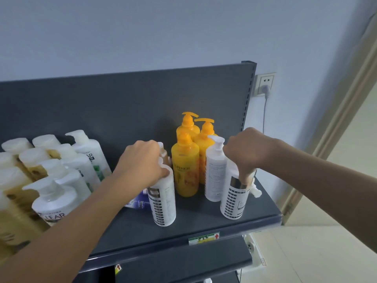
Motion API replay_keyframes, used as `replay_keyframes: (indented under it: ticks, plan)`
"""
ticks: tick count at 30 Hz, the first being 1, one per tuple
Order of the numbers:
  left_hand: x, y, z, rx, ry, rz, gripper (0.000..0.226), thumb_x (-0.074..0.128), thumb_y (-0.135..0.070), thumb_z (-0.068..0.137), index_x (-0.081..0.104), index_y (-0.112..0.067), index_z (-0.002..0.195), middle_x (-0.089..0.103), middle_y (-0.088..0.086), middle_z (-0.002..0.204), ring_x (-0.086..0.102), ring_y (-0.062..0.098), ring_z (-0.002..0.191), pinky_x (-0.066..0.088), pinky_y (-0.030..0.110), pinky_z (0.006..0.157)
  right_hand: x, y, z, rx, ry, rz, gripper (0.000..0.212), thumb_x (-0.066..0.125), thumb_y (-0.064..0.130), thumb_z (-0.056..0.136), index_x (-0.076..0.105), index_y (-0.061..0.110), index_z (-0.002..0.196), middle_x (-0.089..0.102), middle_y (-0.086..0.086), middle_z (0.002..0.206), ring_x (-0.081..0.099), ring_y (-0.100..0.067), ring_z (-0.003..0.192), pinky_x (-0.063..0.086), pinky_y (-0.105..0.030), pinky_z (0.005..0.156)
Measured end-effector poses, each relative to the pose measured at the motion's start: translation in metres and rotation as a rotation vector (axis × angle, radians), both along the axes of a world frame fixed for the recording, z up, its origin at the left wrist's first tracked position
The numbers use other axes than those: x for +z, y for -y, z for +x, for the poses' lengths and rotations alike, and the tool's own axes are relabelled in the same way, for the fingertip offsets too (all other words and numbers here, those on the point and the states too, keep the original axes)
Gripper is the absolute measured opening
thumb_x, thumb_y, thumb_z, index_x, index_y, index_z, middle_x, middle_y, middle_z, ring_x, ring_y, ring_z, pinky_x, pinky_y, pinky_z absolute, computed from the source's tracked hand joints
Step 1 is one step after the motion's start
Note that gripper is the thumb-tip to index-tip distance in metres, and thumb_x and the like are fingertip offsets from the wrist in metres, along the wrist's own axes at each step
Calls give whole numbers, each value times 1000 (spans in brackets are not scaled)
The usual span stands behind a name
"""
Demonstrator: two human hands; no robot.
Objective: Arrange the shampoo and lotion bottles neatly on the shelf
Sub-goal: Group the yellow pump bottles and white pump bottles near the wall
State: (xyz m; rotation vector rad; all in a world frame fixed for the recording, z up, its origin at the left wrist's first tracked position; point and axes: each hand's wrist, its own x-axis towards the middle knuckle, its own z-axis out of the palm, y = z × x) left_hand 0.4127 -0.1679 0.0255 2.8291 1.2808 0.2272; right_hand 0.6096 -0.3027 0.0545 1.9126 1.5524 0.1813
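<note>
On the dark grey shelf [204,219] my left hand [140,162] grips the pump top of a white bottle with a black grid label [163,203]. Over at the right, my right hand [244,152] holds the top of a second white grid-label bottle [234,199], whose pump nozzle sticks out rightward. Between them stand a plain white pump bottle [215,172] and three yellow pump bottles [185,170], upright near the back panel. A blue-and-white item [138,203] lies partly hidden behind my left forearm.
Rows of white and cream shampoo bottles [61,180] crowd the shelf's left part. The shelf's right edge [279,215] lies close to the right bottle. A wall socket with a plugged cable [265,84] is beyond the back panel, and lower shelves [183,262] sit below.
</note>
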Motion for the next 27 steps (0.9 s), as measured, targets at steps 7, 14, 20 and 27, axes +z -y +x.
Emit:
replay_keyframes:
  ticks: [7, 14, 20, 27]
  plan:
    - [-6, 22, 20, -86, 92, -33, 36, 76, -42, 78, 61, -23, 105, 62, 1, 101, 61, 24, 88, 50, 33, 69, 7, -5, 8, 27, -103, 106, 59, 69, 75, 71, 43, 21, 66, 52, 6, 68, 47, -11, 57, 40, -26, 58]
    - [-9, 44, 50, -213, 148, -53, 40, 75, -39, 82, 55, -24, 113, 49, -6, 82, 55, 21, 88, 48, 35, 73, 36, -10, 62, -215, -354, 306, 70, 37, 68, 95, 74, 10, 87, 72, -5, 93, 66, -26, 91, 55, -38, 80]
    - [-16, 49, 62, -302, 222, -93, 39, 74, -40, 78, 52, -33, 110, 58, -12, 85, 54, 18, 84, 38, 32, 66, -17, -10, 106, -374, -361, 266, 48, 48, 54, 94, 73, 14, 102, 69, -4, 109, 64, -27, 102, 55, -42, 90]
    - [-18, 49, 59, -323, 171, -86, 37, 67, -43, 84, 53, -36, 118, 63, -11, 97, 59, 18, 91, 43, 33, 66, -103, 2, 91, -400, -420, 141, 12, 63, 32, 88, 58, 22, 93, 67, -2, 98, 66, -25, 95, 50, -29, 76]
